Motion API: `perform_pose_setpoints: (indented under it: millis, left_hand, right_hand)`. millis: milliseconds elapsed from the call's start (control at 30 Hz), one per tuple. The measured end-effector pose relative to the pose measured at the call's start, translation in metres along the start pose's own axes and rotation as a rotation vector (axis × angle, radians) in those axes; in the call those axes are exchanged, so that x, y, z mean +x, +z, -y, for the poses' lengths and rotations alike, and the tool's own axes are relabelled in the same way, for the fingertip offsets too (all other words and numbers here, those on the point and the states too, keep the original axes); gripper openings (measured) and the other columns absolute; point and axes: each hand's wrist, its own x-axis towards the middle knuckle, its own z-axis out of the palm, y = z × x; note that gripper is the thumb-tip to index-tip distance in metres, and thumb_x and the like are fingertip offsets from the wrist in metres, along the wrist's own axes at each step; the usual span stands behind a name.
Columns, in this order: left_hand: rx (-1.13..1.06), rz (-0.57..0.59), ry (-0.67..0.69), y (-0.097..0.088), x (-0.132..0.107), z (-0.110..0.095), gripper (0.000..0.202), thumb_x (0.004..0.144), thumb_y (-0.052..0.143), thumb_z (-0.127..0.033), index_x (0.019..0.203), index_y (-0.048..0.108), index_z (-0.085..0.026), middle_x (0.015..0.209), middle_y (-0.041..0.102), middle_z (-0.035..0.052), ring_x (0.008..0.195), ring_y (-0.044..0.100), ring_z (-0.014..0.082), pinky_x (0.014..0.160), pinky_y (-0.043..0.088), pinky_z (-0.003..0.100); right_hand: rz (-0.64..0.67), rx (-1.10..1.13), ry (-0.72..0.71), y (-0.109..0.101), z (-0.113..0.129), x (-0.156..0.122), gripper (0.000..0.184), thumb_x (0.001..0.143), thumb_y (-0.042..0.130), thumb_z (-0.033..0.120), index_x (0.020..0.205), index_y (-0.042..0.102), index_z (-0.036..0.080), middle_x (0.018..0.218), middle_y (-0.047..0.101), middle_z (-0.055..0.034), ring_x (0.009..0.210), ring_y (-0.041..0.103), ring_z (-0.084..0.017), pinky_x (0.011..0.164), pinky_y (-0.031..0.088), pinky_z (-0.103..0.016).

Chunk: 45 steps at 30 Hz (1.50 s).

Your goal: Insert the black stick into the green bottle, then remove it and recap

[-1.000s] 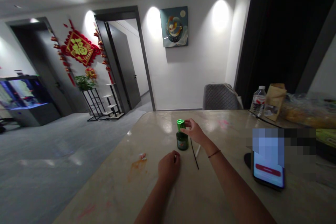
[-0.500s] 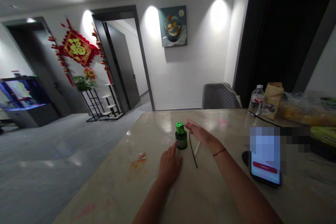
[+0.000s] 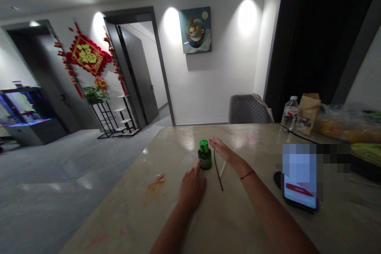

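Note:
A small dark green bottle [image 3: 205, 162] with a bright green cap [image 3: 203, 145] stands upright on the table. My left hand [image 3: 192, 188] lies open on the tabletop at the near left of it. Its index fingertip is at the bottle's lower side and seems to touch it. To the right of the cap is my right hand [image 3: 220, 147], fingers stretched out and holding nothing. Whether those fingertips touch the cap I cannot tell. A thin black strip [image 3: 218, 172] and a short white stick [image 3: 223, 168] lie below the right hand.
A phone [image 3: 300, 196] with a lit, partly blurred screen is on the right. Farther back stand a clear plastic bottle [image 3: 289, 114], a brown paper bag [image 3: 308, 113] and plastic-wrapped items [image 3: 347, 123]. An orange stain [image 3: 154, 191] marks the left tabletop. A grey chair [image 3: 250, 109] is behind the table.
My right hand's fingers sit very slightly lower beside the cap. My left hand and the bottle have stayed in place.

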Motion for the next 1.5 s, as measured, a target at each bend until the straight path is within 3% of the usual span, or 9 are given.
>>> perform_pose_setpoints:
  millis: [167,333,433,533,633,833,1000,1267,1500]
  left_hand:
    - [0.014,0.002,0.003,0.002,0.002,0.002,0.062,0.084,0.033,-0.031,0.14,0.009,-0.017,0.134,0.043,0.0084,0.124,0.036,0.0177,0.104,0.02,0.032]
    - [0.031,-0.008,0.015,0.005,0.003,0.004,0.064,0.084,0.034,-0.031,0.14,0.007,-0.016,0.132,0.044,0.0094,0.123,0.037,0.018,0.104,0.022,0.033]
    - [0.031,-0.011,0.013,0.005,0.003,0.005,0.063,0.084,0.033,-0.031,0.14,0.007,-0.016,0.132,0.044,0.0095,0.124,0.036,0.0184,0.104,0.022,0.034]
    - [0.022,-0.013,0.014,0.006,0.002,0.005,0.063,0.084,0.034,-0.031,0.14,0.007,-0.017,0.133,0.043,0.0095,0.125,0.036,0.0191,0.104,0.022,0.035]
    - [0.008,-0.009,0.019,0.005,0.002,0.005,0.062,0.084,0.034,-0.031,0.14,0.009,-0.017,0.133,0.043,0.009,0.125,0.036,0.0196,0.104,0.022,0.036]
    - [0.0,-0.014,0.027,0.003,0.003,0.006,0.058,0.085,0.032,-0.031,0.139,0.015,-0.018,0.132,0.045,0.0088,0.124,0.037,0.019,0.103,0.024,0.036]
    - [-0.006,-0.027,0.031,0.002,0.002,0.004,0.058,0.085,0.033,-0.032,0.139,0.016,-0.017,0.13,0.047,0.0094,0.122,0.039,0.0187,0.103,0.025,0.036]
    - [-0.022,-0.02,0.013,-0.002,-0.001,0.0,0.058,0.084,0.033,-0.032,0.138,0.019,-0.017,0.131,0.045,0.0095,0.121,0.04,0.0191,0.102,0.025,0.034]
    - [-0.03,-0.025,0.02,-0.001,-0.002,0.002,0.061,0.082,0.037,-0.033,0.138,0.018,-0.017,0.131,0.046,0.0086,0.121,0.039,0.0195,0.102,0.024,0.033]
  right_hand:
    - [0.034,0.051,0.006,0.001,0.007,-0.008,0.05,0.083,0.035,0.051,0.12,0.041,0.019,0.115,0.058,-0.0081,0.106,0.054,-0.018,0.09,0.039,-0.034]
    - [-0.231,-0.182,-0.069,-0.003,0.0,-0.003,0.041,0.083,0.037,0.045,0.101,0.055,0.013,0.074,0.065,-0.0057,0.064,0.063,-0.017,0.066,0.046,-0.028]
    - [-0.328,-0.195,-0.175,0.005,-0.006,0.0,0.04,0.081,0.042,0.041,0.11,0.051,0.015,0.085,0.066,-0.0069,0.077,0.062,-0.017,0.071,0.045,-0.027]
    - [-0.262,-0.149,-0.204,0.014,-0.007,-0.001,0.049,0.081,0.045,0.041,0.123,0.041,0.015,0.098,0.065,-0.0083,0.09,0.06,-0.016,0.079,0.043,-0.028]
    - [-0.222,-0.251,-0.173,0.015,-0.003,-0.005,0.049,0.082,0.042,0.043,0.12,0.047,0.011,0.085,0.067,-0.0085,0.08,0.061,-0.017,0.075,0.043,-0.028]
    - [-0.341,-0.384,-0.159,0.013,0.001,-0.006,0.034,0.084,0.04,0.038,0.1,0.06,0.016,0.073,0.067,-0.0058,0.069,0.061,-0.016,0.067,0.043,-0.026]
    - [-0.258,-0.187,-0.188,0.021,-0.008,-0.002,0.047,0.082,0.044,0.042,0.12,0.045,0.016,0.1,0.064,-0.0083,0.093,0.059,-0.018,0.082,0.042,-0.029]
    - [-0.216,-0.177,-0.153,0.021,-0.009,-0.001,0.056,0.082,0.038,0.051,0.123,0.043,0.013,0.085,0.066,-0.0083,0.088,0.06,-0.02,0.078,0.043,-0.03]
    - [-0.36,-0.237,-0.151,0.018,-0.012,0.001,0.048,0.081,0.039,0.05,0.112,0.052,0.015,0.078,0.064,-0.0063,0.077,0.061,-0.019,0.075,0.044,-0.032]
